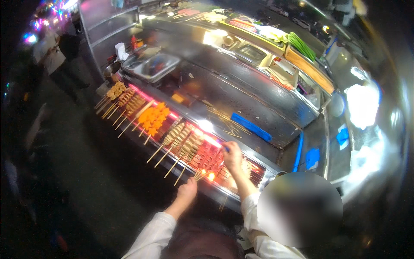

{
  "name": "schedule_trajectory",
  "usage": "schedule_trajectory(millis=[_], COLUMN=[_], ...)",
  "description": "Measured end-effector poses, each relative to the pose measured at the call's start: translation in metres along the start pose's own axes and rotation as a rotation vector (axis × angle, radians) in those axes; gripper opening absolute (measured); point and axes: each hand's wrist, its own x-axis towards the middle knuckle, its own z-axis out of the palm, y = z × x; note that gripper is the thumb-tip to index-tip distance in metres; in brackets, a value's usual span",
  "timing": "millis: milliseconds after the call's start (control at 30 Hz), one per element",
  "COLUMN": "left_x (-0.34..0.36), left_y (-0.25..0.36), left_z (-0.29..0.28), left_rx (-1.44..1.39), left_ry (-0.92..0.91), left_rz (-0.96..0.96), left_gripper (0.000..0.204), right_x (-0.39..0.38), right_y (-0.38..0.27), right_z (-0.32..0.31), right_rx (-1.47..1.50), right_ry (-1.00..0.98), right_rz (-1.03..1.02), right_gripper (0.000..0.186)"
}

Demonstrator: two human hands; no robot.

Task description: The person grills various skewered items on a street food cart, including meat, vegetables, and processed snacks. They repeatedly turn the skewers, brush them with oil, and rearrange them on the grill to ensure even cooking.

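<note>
My left hand (187, 190) is closed round the bare stick ends of several red meat skewers (210, 157) at the near edge of the grill (207, 137). Over the far end of these skewers, my right hand (233, 156) is closed on a small blue thing, mostly hidden by the fingers. Left of the meat lie skewers of pale spiral-cut pieces (185, 140), then orange star-shaped pieces (154, 117). Brownish skewers (116, 91) fill the grill's far left end, sticks pointing toward me. Bright orange spots glow beside my left hand.
Behind the grill, loose bamboo sticks (230, 124) and a blue bar (251, 127) lie on the metal counter. A metal tray (156, 67) stands at the back left. Green stalks (301, 46) rest on a raised shelf. At far left, a person (56, 60) stands in the dark.
</note>
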Motion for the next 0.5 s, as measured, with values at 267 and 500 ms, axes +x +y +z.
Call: schedule_trajectory(millis=[267, 500], left_x=[-0.004, 0.007], left_y=[-0.010, -0.023], left_z=[0.009, -0.016], left_rx=[-0.336, -0.998], left_ry=[-0.094, -0.158], left_rz=[-0.059, -0.246], left_gripper=[0.011, 0.017], right_x=[-0.013, 0.008], right_y=[-0.016, 0.024], right_z=[0.003, -0.085], right_rx=[0.196, 0.253], right_ry=[-0.149, 0.371], right_rz=[0.488, 0.371], right_gripper=[0.010, 0.007])
